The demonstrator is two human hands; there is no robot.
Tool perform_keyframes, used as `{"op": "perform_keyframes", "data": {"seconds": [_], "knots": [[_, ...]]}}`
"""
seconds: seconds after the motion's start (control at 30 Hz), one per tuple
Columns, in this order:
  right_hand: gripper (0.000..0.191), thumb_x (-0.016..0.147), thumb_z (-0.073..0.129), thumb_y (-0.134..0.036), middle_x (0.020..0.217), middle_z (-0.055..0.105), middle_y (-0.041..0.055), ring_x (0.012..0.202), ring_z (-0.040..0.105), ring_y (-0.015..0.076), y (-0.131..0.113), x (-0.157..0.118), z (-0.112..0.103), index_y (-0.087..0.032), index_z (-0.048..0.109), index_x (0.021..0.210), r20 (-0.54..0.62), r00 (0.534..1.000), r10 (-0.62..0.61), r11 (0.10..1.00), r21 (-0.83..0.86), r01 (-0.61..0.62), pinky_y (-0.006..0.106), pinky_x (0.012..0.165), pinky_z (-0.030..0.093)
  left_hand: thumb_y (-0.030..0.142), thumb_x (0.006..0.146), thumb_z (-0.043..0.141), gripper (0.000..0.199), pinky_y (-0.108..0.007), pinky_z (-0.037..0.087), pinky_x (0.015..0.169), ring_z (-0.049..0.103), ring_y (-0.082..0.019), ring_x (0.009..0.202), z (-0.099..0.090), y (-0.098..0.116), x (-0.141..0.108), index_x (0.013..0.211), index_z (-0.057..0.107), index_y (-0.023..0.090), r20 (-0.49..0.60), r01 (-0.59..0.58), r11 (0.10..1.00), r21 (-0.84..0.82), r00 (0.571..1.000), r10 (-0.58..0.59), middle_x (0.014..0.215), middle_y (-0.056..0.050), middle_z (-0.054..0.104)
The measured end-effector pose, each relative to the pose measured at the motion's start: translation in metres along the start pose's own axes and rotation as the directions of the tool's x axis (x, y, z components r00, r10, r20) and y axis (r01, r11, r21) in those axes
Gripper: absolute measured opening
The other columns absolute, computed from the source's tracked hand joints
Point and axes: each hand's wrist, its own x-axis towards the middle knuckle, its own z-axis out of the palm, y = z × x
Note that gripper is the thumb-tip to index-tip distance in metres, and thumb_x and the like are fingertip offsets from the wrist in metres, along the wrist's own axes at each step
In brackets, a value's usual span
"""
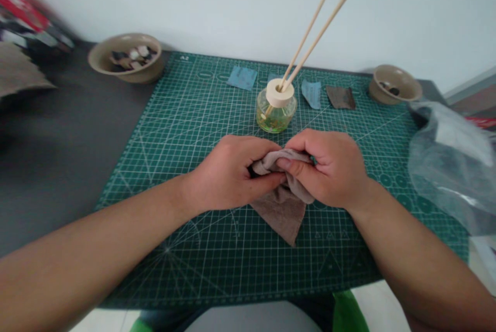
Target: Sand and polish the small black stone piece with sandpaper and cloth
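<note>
Both of my hands meet over the middle of the cutting mat, gripping a brownish-pink cloth [281, 213]. My left hand [232, 174] is closed on its left side, thumb and fingers pinching a bunched fold. From the other side my right hand [329, 169] is closed on it too, the thumb pressed along the top. One corner of the cloth hangs down toward me. Whether something is wrapped inside the folds I cannot tell. Just beyond my hands stands a glass reed diffuser bottle [276, 115] with a pale wooden cap and two sticks.
A green cutting mat [155, 166] covers much of the dark table. Small bluish pieces [242, 78] and a dark piece [341, 97] lie at its back. Bowls with small contents stand at left [153, 71] and right [408, 89]. A clear plastic bag [445, 161] lies at right.
</note>
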Motion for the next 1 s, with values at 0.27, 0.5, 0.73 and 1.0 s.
{"op": "perform_keyframes", "data": {"seconds": [0.27, 0.5, 0.73, 1.0], "knots": [[0.02, 0.092, 0.067, -0.031, 0.064, 0.067, -0.0029, 0.057, 0.058, 0.0081, 0.0017, 0.0011, -0.0004, -0.016, 0.068, 0.079, 0.017, 1.0, 0.023, 0.999, 0.044, -0.024, 0.021, 0.054, 0.034, 0.023, 0.088, 0.066, 0.013, -0.024, 0.037, 0.053, 0.056, -0.011, 0.056, 0.0, -0.0005, -0.0017, 0.078, 0.064, 0.016, 0.022, -0.042, 0.996, 0.075, 0.999, 0.04, 0.064, 0.003, 0.062], [0.02, 0.09, 0.069, -0.032, 0.063, 0.067, -0.0022, 0.055, 0.059, 0.0081, 0.001, -0.0014, -0.0025, -0.015, 0.068, 0.08, 0.019, 0.998, 0.055, 0.994, 0.097, -0.057, 0.02, 0.053, 0.036, 0.031, 0.094, 0.062, 0.02, -0.027, 0.038, 0.054, 0.057, -0.014, 0.058, 0.0001, -0.0061, -0.0056, 0.083, 0.065, 0.015, 0.036, -0.135, 0.977, 0.165, 0.991, 0.131, 0.066, 0.001, 0.062], [0.022, 0.091, 0.067, -0.034, 0.064, 0.068, -0.0006, 0.055, 0.059, 0.0087, 0.0005, -0.0009, -0.0031, -0.015, 0.069, 0.08, 0.03, 0.998, 0.057, 0.993, 0.106, -0.06, 0.02, 0.053, 0.039, 0.037, 0.099, 0.058, 0.029, -0.026, 0.038, 0.053, 0.057, -0.013, 0.055, 0.0002, -0.0054, -0.0041, 0.081, 0.063, 0.015, 0.019, -0.205, 0.961, 0.188, 0.979, 0.205, 0.066, 0.001, 0.061], [0.022, 0.092, 0.067, -0.033, 0.064, 0.068, -0.0002, 0.055, 0.058, 0.0085, -0.0001, -0.0023, -0.0036, -0.014, 0.07, 0.081, 0.034, 0.999, 0.041, 0.988, 0.148, -0.046, 0.02, 0.053, 0.039, 0.043, 0.101, 0.055, 0.039, -0.027, 0.036, 0.05, 0.055, -0.013, 0.05, -0.0003, -0.0073, -0.0038, 0.074, 0.061, 0.015, 0.019, -0.221, 0.949, 0.225, 0.975, 0.223, 0.06, 0.001, 0.059]]}}
